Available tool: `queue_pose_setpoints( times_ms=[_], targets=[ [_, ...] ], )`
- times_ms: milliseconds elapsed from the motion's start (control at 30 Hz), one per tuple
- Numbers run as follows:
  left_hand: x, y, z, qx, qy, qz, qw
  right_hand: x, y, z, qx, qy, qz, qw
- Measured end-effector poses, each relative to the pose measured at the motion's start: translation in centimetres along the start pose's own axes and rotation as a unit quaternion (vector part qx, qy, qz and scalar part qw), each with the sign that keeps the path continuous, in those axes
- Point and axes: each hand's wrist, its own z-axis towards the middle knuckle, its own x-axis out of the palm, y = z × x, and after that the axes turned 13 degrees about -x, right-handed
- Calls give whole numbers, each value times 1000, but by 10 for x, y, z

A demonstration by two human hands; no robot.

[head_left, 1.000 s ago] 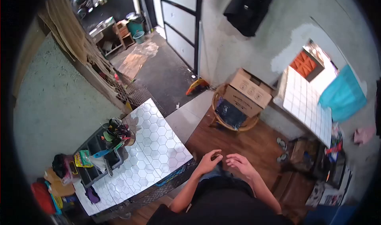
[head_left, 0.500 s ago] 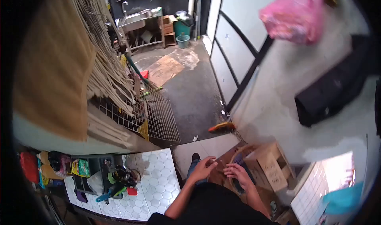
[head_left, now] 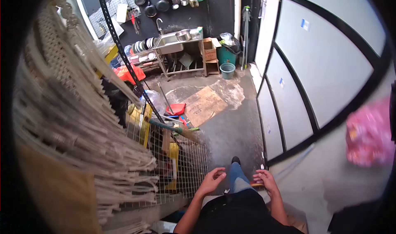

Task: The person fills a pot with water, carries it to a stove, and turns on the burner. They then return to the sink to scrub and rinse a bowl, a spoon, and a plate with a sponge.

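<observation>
My left hand (head_left: 213, 180) hangs in front of my body at the lower middle, its fingers loosely curved and apart, with nothing in it. To its right, my right hand (head_left: 265, 180) is also empty, fingers spread a little. Between the two hands my leg in blue jeans (head_left: 239, 178) reaches forward, with a dark shoe (head_left: 235, 159) on the grey floor (head_left: 231, 137). The wire grid (head_left: 192, 164) stands to the left of my left hand. An orange object is partly hidden by my right hand.
Knotted cords (head_left: 82, 122) hang on the left. Ahead are a cardboard sheet (head_left: 205, 106), a red dustpan (head_left: 176, 109), a metal sink (head_left: 170, 47), a green bucket (head_left: 227, 70) and a cardboard box (head_left: 209, 52). White panels (head_left: 299, 106) and a pink bag (head_left: 370, 135) are on the right.
The view has moved forward toward the sink area. The tiled counter and the cardboard box beside my hands have left view. Both hands are farther apart.
</observation>
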Motion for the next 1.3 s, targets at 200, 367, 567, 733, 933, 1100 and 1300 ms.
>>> queue_pose_setpoints(
  times_ms=[200,367,567,733,933,1100,1300],
  targets=[
    [-53,-63,139,-14,-118,-61,991,-2,58,245,-2,84,-103,991],
    [-102,-120,205,-32,-194,-186,963,81,183,400,-76,227,-148,960],
    [-192,-172,338,-29,-274,-196,941,169,215,564,-90,337,-122,929],
    [-288,-233,453,-22,-258,-141,956,208,192,675,-31,290,-148,945],
    [-399,-361,537,-1,-234,-61,970,244,240,791,10,247,-125,961],
    [-475,-401,618,25,-212,-82,974,277,227,923,-33,188,-178,965],
    [-569,-420,736,-62,-233,-164,957,359,254,1108,-186,195,-353,896]
  ],
)
